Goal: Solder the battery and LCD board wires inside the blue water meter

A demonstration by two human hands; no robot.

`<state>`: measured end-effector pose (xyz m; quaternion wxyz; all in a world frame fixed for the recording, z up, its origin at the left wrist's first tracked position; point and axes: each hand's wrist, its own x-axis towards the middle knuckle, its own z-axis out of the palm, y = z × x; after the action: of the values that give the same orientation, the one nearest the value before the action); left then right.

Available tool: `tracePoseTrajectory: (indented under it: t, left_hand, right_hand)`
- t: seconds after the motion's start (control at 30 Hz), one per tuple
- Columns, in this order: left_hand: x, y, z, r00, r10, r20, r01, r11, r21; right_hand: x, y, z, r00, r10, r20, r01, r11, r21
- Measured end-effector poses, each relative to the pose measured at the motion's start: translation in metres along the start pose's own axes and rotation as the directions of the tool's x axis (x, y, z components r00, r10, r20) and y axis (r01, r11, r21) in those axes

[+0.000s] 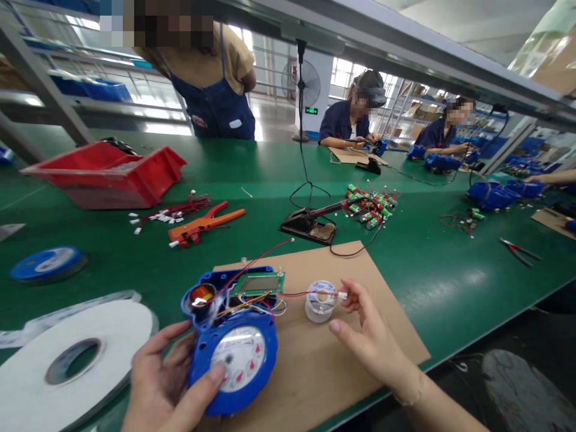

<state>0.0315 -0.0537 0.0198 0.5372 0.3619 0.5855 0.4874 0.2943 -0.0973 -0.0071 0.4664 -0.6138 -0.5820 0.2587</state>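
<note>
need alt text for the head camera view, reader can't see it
A person's left hand holds a blue meter with an exposed circuit board; the right hand is half-open, a white connector at its fingers. Beneath is brown cardboard on a green workbench, with a soldering iron and orange hand tool beyond.

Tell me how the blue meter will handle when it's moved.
The blue meter should feel stiff, as its casing looks like thick moulded plastic. Its wires would likely flop and might snag, being thin with loose ends. The screen may be fragile, since it sits exposed.
</note>
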Motion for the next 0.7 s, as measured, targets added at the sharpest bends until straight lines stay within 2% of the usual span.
tracePoseTrajectory:
  t: [0.07, 0.13, 0.17, 0.2, 0.23, 0.27, 0.3, 0.33, 0.37, 0.43, 0.47, 0.53, 0.63, 0.7]
  left_hand:
    - [0.007, -0.002, -0.005, 0.999, 0.053, -0.002, -0.053, 0.998, 0.020]
    - [0.012, -0.003, -0.010, 0.998, 0.052, 0.020, -0.053, 0.998, 0.039]
    - [0.013, -0.004, -0.012, 0.998, 0.055, 0.033, -0.056, 0.998, 0.041]
    - [0.013, -0.004, -0.014, 0.997, 0.063, 0.048, -0.065, 0.997, 0.042]
    - [0.013, -0.004, -0.015, 0.995, 0.075, 0.066, -0.078, 0.996, 0.043]
    - [0.011, -0.003, -0.016, 0.993, 0.088, 0.084, -0.093, 0.995, 0.047]
    - [0.009, -0.003, -0.016, 0.989, 0.103, 0.102, -0.109, 0.993, 0.054]
    - [0.007, -0.003, -0.016, 0.985, 0.120, 0.121, -0.128, 0.990, 0.061]
    - [0.006, -0.004, -0.017, 0.981, 0.137, 0.141, -0.147, 0.987, 0.068]
    - [0.004, -0.007, -0.018, 0.970, 0.175, 0.169, -0.191, 0.978, 0.082]
    - [0.004, -0.009, -0.019, 0.965, 0.191, 0.179, -0.210, 0.974, 0.091]
    - [0.007, -0.015, -0.022, 0.955, 0.222, 0.195, -0.246, 0.963, 0.110]
    - [0.010, -0.022, -0.026, 0.935, 0.284, 0.213, -0.316, 0.939, 0.135]
    - [0.011, -0.024, -0.027, 0.918, 0.324, 0.230, -0.363, 0.919, 0.156]
  right_hand:
    - [0.002, -0.004, 0.004, 0.999, -0.041, -0.026, 0.040, 0.999, -0.024]
    - [0.005, -0.016, 0.001, 0.997, -0.078, -0.006, 0.078, 0.996, -0.052]
    - [0.007, -0.024, -0.004, 0.994, -0.094, 0.056, 0.096, 0.994, -0.042]
    - [0.009, -0.034, -0.010, 0.978, -0.117, 0.170, 0.119, 0.993, -0.002]
    - [0.011, -0.044, -0.018, 0.928, -0.161, 0.336, 0.147, 0.987, 0.066]
    - [0.013, -0.053, -0.026, 0.832, -0.220, 0.509, 0.162, 0.974, 0.155]
    - [0.015, -0.061, -0.033, 0.720, -0.284, 0.633, 0.167, 0.957, 0.239]
    - [0.017, -0.066, -0.038, 0.672, -0.304, 0.675, 0.152, 0.949, 0.276]
    - [0.019, -0.069, -0.040, 0.706, -0.282, 0.650, 0.132, 0.954, 0.270]
    - [0.023, -0.069, -0.033, 0.890, -0.121, 0.439, 0.050, 0.984, 0.169]
    - [0.025, -0.068, -0.026, 0.947, -0.038, 0.319, -0.001, 0.992, 0.123]
    - [0.028, -0.064, -0.007, 0.976, 0.013, 0.218, -0.031, 0.996, 0.079]
    - [0.030, -0.066, 0.019, 0.969, -0.059, 0.239, 0.045, 0.997, 0.062]
    - [0.030, -0.072, 0.029, 0.968, -0.082, 0.238, 0.078, 0.997, 0.027]
